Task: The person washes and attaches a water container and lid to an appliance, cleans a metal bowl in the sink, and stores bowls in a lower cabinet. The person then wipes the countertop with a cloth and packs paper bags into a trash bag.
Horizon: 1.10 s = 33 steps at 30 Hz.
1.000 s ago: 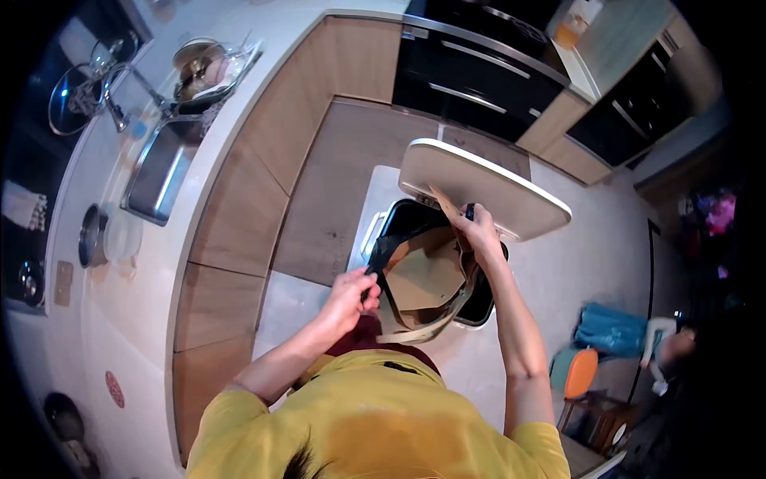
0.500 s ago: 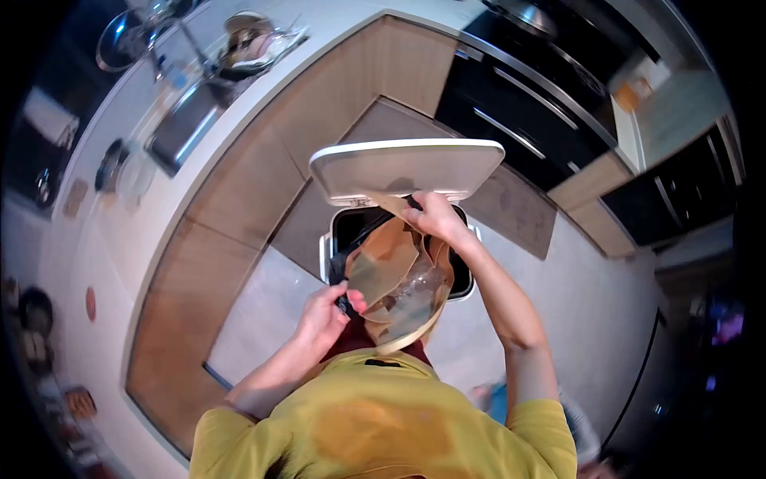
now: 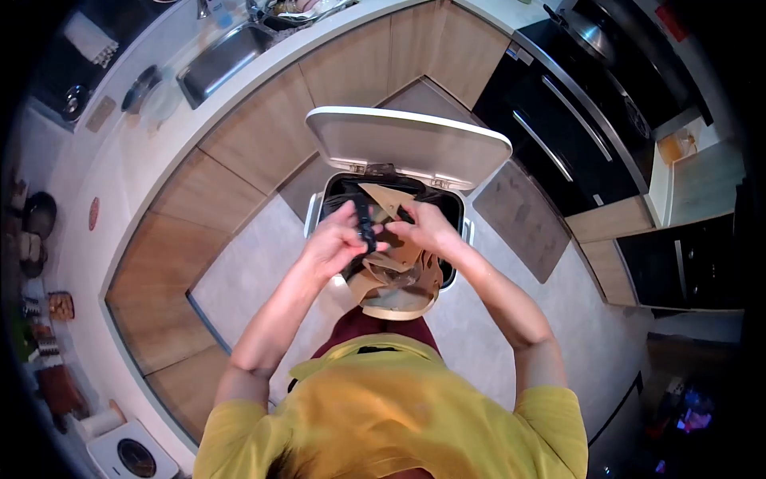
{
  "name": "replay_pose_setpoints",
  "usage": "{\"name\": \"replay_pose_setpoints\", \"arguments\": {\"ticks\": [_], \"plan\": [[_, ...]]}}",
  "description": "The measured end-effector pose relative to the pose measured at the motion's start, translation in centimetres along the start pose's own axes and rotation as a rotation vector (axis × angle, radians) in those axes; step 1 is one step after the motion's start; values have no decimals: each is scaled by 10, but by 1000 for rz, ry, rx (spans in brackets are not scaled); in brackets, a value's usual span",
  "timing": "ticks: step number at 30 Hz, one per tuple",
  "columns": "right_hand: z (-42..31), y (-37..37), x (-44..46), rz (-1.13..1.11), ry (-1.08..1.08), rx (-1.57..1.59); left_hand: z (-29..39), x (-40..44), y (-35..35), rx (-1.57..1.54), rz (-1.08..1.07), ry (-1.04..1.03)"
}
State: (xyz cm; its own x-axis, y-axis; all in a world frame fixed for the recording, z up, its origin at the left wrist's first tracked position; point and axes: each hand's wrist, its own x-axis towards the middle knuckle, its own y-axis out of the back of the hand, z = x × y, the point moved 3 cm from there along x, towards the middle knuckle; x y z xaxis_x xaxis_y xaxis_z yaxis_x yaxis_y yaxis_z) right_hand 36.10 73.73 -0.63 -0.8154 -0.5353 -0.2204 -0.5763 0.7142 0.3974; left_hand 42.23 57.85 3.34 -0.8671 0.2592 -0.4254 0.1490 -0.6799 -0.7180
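A white trash bin (image 3: 468, 233) stands in front of me with its lid (image 3: 407, 144) raised. Crumpled brown paper (image 3: 408, 250) and a piece of clear plastic (image 3: 395, 277) fill its opening. My left hand (image 3: 339, 239) is closed on a twisted strip of black trash bag (image 3: 365, 223) over the left side of the bin. Across from it, my right hand (image 3: 427, 230) has its fingers bent together at the paper, with a bit of black plastic at the fingertips. The bag's lower part is hidden beneath the paper.
A wooden cabinet front (image 3: 239, 191) curves round the left, under a white counter (image 3: 152, 231) with a sink (image 3: 223, 64). A black oven (image 3: 550, 120) is at the right. Grey mats (image 3: 523, 219) lie on the floor behind the bin.
My hands have come closer together over the bin, the left one moving up and right with the black bag. The brown paper sits lower and more crumpled. The view has shifted.
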Motion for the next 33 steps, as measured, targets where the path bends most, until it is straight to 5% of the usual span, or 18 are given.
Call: {"name": "replay_pose_setpoints", "arguments": {"ticks": [1, 4, 6, 8, 12, 14, 15, 16, 18, 22, 24, 33], "plan": [[-15, -4, -7, -5, 12, -46, -6, 15, 9, 54, -93, 44], [-3, -30, -17, -124, -68, 489, -22, 34, 12, 4, -187, 144], [6, -35, -18, -232, -88, 518, -20, 35, 15, 23, -158, 177], [-5, -45, -21, -313, -13, 568, -21, 39, 20, 370, 26, 211], [-1, -53, -2, -8, -243, 178, -17, 56, 40, 1025, -45, 85], [-9, -44, 2, 249, -160, 337, 4, 50, 24, 1307, -135, -25], [0, -47, 9, 311, -72, 659, 14, 46, 20, 1258, -172, -24], [-7, -33, 7, 291, -174, 622, 24, 41, 17, 1205, -207, -23], [-20, -23, 1, 345, -178, 1103, 49, 27, 27, 980, 25, -99], [-33, -28, -4, 324, -297, 1211, 14, 16, 151, 664, 474, -268], [-48, -16, -4, 274, -293, 1163, -24, 6, 183, 520, 610, -17], [-160, 57, -31, 141, -73, 1211, -57, 6, 173, 230, 554, -27]]}}
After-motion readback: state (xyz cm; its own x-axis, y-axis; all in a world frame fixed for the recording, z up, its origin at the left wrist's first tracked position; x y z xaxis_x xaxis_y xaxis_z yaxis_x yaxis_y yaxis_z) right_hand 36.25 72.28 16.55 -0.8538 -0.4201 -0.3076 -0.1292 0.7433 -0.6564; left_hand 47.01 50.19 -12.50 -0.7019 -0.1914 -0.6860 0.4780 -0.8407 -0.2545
